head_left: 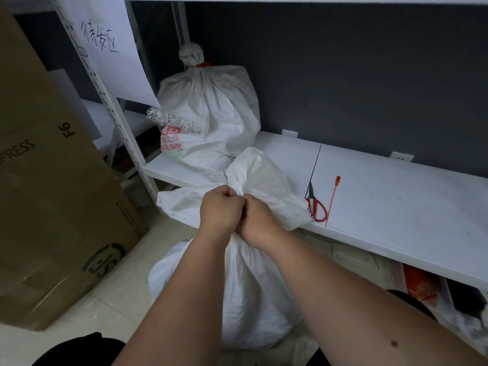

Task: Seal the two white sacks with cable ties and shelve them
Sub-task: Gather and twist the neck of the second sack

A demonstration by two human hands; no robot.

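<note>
A white woven sack (253,294) stands on the floor in front of me, its loose top flopping over the shelf edge. My left hand (220,211) and my right hand (257,219) are side by side, both clenched around the bunched neck of this sack. A second white sack (211,114) with red print sits on the white shelf (396,196) at the back left, its neck tied with a red cable tie (203,65). A loose red cable tie (332,200) lies on the shelf to the right of my hands.
Red-handled scissors (315,204) lie on the shelf beside the loose tie. A large cardboard box (52,196) stands on the floor at the left. A paper sign (111,46) hangs on the shelf upright. Orange and dark items sit under the shelf at the right.
</note>
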